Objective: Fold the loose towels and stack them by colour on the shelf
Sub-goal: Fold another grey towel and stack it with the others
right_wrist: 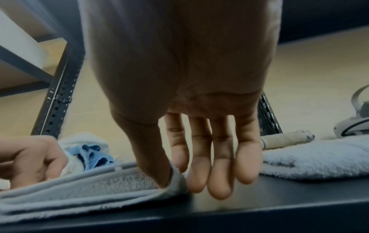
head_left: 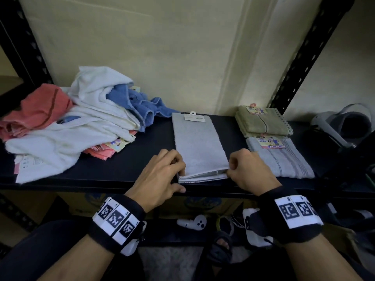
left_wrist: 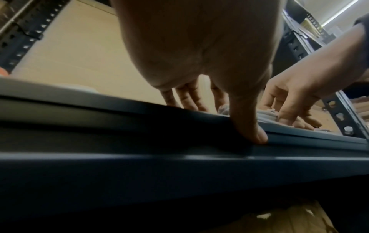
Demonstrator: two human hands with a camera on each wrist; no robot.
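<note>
A grey towel (head_left: 199,142), folded into a long strip with a tag at its far end, lies in the middle of the black shelf (head_left: 121,171). My left hand (head_left: 180,180) rests at its near left corner, fingers down at the towel's edge and thumb (left_wrist: 257,134) on the shelf's front lip. My right hand (head_left: 230,169) pinches the near right corner of the top layer (right_wrist: 119,178) between thumb and forefinger. Loose white (head_left: 91,126), blue (head_left: 140,104) and red (head_left: 38,110) towels are heaped at the left. A folded green towel (head_left: 261,122) and a folded pale blue one (head_left: 284,159) lie at the right.
Black perforated uprights (head_left: 294,67) frame the shelf against a cream wall. A grey headset (head_left: 343,126) sits at the far right end. Below the shelf are a white controller (head_left: 192,222) and cardboard boxes. Bare shelf shows on both sides of the grey towel.
</note>
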